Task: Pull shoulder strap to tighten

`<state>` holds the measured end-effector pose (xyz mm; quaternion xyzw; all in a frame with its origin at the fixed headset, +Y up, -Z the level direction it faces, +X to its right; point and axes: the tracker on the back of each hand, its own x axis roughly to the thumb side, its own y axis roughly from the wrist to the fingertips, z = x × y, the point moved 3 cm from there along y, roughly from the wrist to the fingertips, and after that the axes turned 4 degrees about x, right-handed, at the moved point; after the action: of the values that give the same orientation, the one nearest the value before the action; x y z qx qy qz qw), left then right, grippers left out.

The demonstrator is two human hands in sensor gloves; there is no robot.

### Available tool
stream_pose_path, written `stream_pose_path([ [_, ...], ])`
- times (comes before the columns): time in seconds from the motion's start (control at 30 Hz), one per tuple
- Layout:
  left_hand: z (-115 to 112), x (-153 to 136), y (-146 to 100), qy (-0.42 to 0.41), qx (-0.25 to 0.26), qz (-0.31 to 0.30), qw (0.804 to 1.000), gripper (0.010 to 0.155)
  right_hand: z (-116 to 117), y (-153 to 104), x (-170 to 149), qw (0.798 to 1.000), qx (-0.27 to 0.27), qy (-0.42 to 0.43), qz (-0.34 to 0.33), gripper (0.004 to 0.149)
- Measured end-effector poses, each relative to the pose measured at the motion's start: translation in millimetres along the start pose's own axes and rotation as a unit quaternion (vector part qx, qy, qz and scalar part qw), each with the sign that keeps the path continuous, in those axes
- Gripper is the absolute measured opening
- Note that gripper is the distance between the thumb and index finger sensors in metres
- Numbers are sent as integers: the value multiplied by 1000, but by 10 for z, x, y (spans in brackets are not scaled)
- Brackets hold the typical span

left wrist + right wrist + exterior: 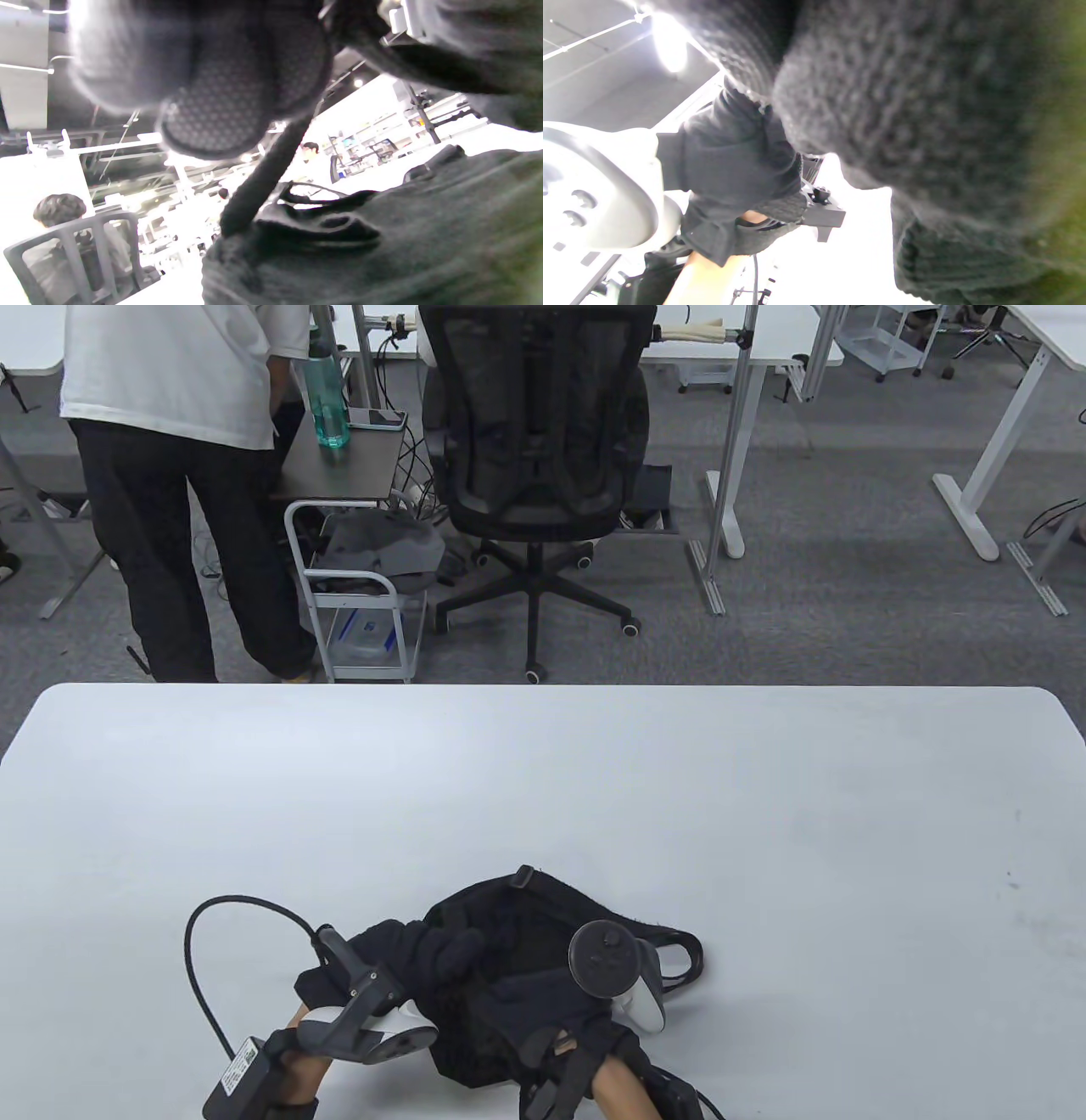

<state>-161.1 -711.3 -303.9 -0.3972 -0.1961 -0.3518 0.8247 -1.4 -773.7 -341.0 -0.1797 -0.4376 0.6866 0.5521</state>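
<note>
A black bag (517, 916) lies crumpled at the table's near edge, and a thin strap loop (683, 954) sticks out on its right. My left hand (437, 950) sits at the bag's left side with its gloved fingers (212, 84) curled. In the left wrist view a dark shoulder strap (263, 178) runs taut from under those fingers down to the bag's fabric (382, 237). My right hand (551, 993) rests on top of the bag, under its tracker (607, 959). Its fingers are lost against the black cloth. The right wrist view is a blur of dark knit (925, 127), with the left hand (734, 169) beyond it.
The white table (543, 789) stretches away beyond the bag. A cable (199, 959) loops from my left wrist over the table. Past the far edge stand a black office chair (534, 458), a small cart (356, 594) and a person (178, 475).
</note>
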Motion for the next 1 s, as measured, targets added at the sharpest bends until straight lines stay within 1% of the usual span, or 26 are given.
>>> stream_pose_path([
  [0.1,66,76,10,13,19,-15,1000,64,-26,-30,-35,1000,-6,2,8,44],
  [0.17,89,143,19,8,22,-28,999,64,-58,-41,-47,1000,-18,1,6,51],
  [0.2,109,180,29,7,26,-33,999,65,-67,-37,-51,1000,-21,3,6,53],
  [0.3,155,310,66,1,39,-51,998,65,-51,-31,-34,1000,-17,4,2,48],
  [0.37,145,356,74,5,36,-56,998,65,-44,-36,-18,1000,-14,-1,-4,45],
  [0.43,119,343,64,1,32,-56,998,65,-40,-34,-21,1000,-14,-1,-6,44],
  [0.6,16,256,27,-4,11,-50,999,65,24,2,0,1000,8,-17,-5,42],
  [0.77,-49,21,-3,0,-11,-6,1000,65,23,-3,5,1000,12,-16,-5,42],
  [0.83,-65,-17,-20,-5,-16,1,1000,65,41,3,6,1000,18,-21,-4,42],
  [1.0,-18,94,8,23,-12,-19,999,64,26,-4,-48,999,15,-40,16,42],
])
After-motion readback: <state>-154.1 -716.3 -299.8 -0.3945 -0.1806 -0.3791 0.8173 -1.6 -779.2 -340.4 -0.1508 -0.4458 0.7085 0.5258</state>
